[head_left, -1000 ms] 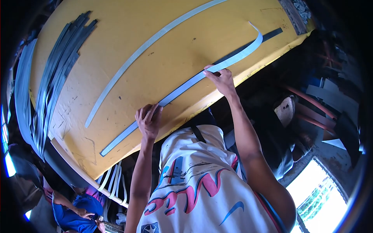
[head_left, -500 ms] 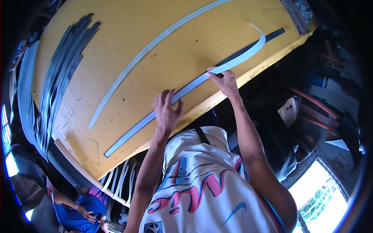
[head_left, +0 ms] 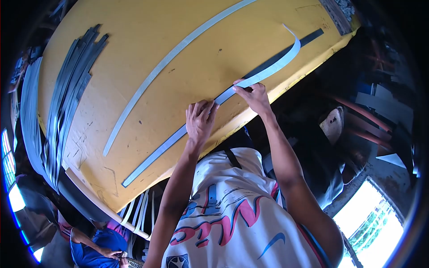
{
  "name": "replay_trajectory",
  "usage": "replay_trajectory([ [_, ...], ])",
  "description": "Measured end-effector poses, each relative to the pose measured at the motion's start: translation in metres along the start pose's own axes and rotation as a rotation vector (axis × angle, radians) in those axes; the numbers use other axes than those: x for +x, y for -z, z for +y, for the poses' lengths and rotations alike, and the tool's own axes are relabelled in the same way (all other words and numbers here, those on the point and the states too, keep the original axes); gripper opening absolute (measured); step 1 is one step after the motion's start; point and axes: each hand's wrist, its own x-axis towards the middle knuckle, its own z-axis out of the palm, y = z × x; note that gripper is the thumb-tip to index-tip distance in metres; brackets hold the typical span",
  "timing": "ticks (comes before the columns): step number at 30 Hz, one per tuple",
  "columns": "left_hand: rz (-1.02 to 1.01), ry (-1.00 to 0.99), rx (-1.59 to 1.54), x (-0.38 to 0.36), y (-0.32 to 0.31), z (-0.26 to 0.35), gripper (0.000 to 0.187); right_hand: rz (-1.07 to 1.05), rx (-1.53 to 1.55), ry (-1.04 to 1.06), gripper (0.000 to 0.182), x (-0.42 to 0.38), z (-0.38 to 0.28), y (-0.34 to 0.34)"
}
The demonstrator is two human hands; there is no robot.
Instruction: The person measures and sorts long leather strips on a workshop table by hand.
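A long white strip (head_left: 156, 155) lies along a dark strip (head_left: 313, 37) on the yellow tabletop. Its far end lifts off and curls upward. My right hand (head_left: 254, 96) pinches the white strip between thumb and fingers, near where it rises from the dark one. Close by on the left, my left hand (head_left: 201, 119) has its fingers together and bent onto the paired strips, gripping them at the edges; the fingertips partly cover them. Another pale strip (head_left: 147, 82) lies apart, farther up the surface.
A bundle of dark strips (head_left: 67, 94) hangs over the table's left side, with grey strips (head_left: 30, 111) beside it. A dark block (head_left: 336, 17) sits at the far right corner. The yellow table (head_left: 187, 53) has its near edge by my body. A person in blue (head_left: 105, 245) is at lower left.
My left hand has moved up and right along the strip, closer to my right hand, and its fingers have closed down onto it. My right hand keeps its pinch.
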Motion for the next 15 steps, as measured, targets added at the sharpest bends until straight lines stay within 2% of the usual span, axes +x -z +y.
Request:
replay_trajectory([
  [3,-0.004,-0.013,0.014,-0.0008,-0.0006,-0.0009,0.021,0.017,0.009,0.033,0.024,0.0007,0.0013,-0.0015],
  [5,-0.005,-0.013,0.017,-0.0013,-0.0008,-0.0008,0.021,0.068,-0.031,0.169,0.020,0.0015,0.0062,-0.0037],
  [8,-0.007,-0.015,0.024,-0.0013,-0.0008,-0.0003,0.021,0.047,0.003,0.114,0.020,0.0019,0.0082,-0.0044],
  [15,-0.023,-0.002,0.031,-0.0019,-0.0010,-0.0002,0.021,0.076,-0.048,0.161,0.021,0.0001,0.0077,-0.0064],
])
